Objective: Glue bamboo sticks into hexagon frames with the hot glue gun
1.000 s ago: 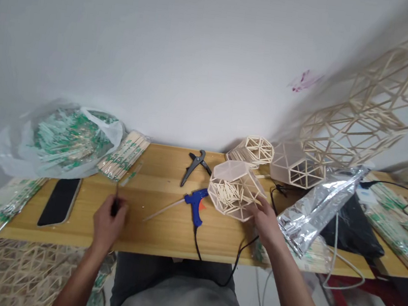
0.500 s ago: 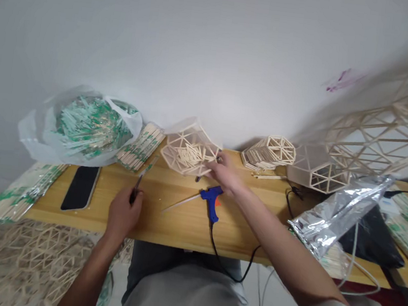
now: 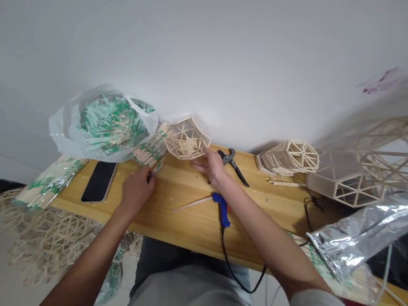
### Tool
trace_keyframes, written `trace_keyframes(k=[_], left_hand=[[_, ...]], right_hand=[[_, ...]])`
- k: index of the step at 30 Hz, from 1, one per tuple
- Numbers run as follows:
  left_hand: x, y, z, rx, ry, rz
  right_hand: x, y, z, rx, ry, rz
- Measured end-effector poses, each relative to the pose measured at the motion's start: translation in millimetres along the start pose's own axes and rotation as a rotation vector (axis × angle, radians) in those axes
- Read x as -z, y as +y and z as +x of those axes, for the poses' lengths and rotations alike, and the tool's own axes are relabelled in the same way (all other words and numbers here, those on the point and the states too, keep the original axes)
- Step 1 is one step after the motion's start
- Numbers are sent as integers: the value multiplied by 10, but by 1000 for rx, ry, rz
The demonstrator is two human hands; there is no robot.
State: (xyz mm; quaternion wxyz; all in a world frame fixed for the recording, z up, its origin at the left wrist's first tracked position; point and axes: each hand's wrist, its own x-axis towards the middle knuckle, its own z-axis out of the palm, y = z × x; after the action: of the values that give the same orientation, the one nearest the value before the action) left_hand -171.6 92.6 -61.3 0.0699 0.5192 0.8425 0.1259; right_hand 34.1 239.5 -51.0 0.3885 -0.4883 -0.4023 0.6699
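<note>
Our left hand point(image 3: 137, 188) is wrapped round a dark tool point(image 3: 149, 178), our right hand point(image 3: 215, 168) is at the basket's point(image 3: 192, 130) rim by the wall point(image 3: 215, 65), can't tell if pinching, so we're probably placing it and need a gentle let-go.

Head camera, my only feed | I look forward and down, shirt point(image 3: 189, 302) nearest | left hand point(image 3: 138, 187) and right hand point(image 3: 214, 167) mid-frame | wall point(image 3: 216, 50) across the top

The basket point(image 3: 183, 129) is matt wood — the pouch point(image 3: 361, 234) shiny, metallic.
</note>
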Motion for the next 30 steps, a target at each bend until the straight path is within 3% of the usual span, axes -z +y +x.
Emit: trace_keyframes(k=[2, 4, 8, 10, 13, 16, 19, 23, 27, 30], left_hand=[[232, -144, -85, 24, 51, 0], [522, -309, -129, 70, 181, -3], [1023, -514, 154, 92, 420, -10], [1156, -533, 451, 90, 440, -14], [1247, -516, 872, 125, 372, 41], [1302, -512, 1028, 145, 273, 65], [1330, -536, 829, 137, 293, 12], [1183, -550, 219, 111, 412, -164], [817, -524, -336, 206, 300, -292], [551, -546, -573, 282, 163, -262]], right_hand=[[47, 113, -190, 34, -90, -164], [50, 232, -376, 92, -231, -352], [-77, 388, -569, 240, -540, -697], [-160, 420, -570, 313, -621, -837], [-233, 448, -545, 402, -683, -1014], [-223, 479, -576, 477, -721, -1155], [-183, 451, -652, 553, -736, -1266], [-349, 84, -651, 666, -728, -1321], [-1002, -623, -422, 844, -656, -1224], [-1496, -1022, -250, 930, -578, -1168]])
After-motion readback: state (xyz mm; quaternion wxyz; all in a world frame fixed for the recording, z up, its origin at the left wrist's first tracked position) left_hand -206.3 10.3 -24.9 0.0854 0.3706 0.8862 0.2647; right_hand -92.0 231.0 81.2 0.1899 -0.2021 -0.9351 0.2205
